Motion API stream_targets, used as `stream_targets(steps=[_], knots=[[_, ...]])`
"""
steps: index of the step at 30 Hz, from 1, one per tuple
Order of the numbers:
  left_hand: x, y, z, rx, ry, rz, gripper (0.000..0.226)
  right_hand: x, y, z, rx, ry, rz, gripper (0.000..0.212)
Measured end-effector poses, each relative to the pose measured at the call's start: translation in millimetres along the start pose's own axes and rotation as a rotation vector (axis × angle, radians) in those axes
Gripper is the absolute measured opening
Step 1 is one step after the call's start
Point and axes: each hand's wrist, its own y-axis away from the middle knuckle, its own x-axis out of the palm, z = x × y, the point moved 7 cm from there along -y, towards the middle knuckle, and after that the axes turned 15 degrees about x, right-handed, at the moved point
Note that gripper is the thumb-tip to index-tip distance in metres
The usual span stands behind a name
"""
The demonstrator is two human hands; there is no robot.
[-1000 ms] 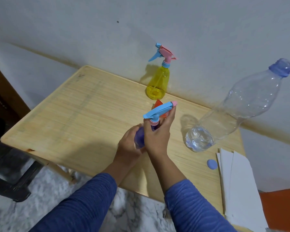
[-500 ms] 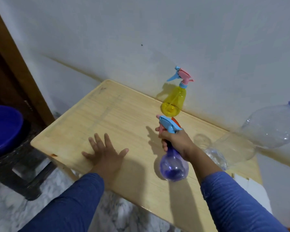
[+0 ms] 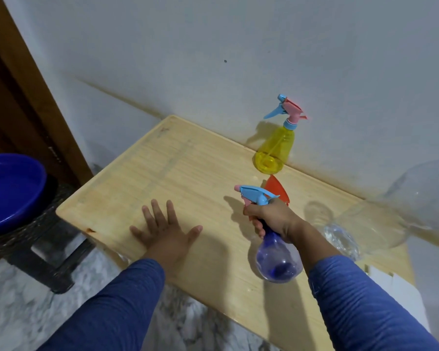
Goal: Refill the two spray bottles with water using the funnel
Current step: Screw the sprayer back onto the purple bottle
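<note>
My right hand is shut around the neck of the purple spray bottle, held above the wooden table with its blue and pink trigger head pointing left. Flat on the table with fingers spread rests my left hand, holding nothing. A yellow spray bottle with a pink and blue head stands by the wall. The orange funnel lies behind my right hand, partly hidden. A big clear plastic bottle leans at the right, blurred, with a little water at its base.
A blue basin sits on a dark stool left of the table. White paper lies at the table's right corner. The wall runs close behind the table. Marble floor shows below the front edge.
A second ago both hands held the purple bottle at its head. My left hand has let go and settled flat on the table; my right hand alone holds the bottle, nozzle now pointing left.
</note>
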Motion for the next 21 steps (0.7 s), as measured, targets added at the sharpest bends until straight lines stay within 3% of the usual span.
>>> stream_targets(steps=[7,16,21], knots=[[0,-1,0,-0.004,0.01,0.037,0.105,-7,2,-1,-0.02,-0.001,-0.072,0.039],[0,0,-1,-0.011,-0.004,0.056,0.107,-5,8,1,-0.057,-0.064,-0.038,0.031],[0,0,0,-0.022,-0.002,0.066,0.108,-3,14,-1,-0.034,-0.104,-0.012,0.017]])
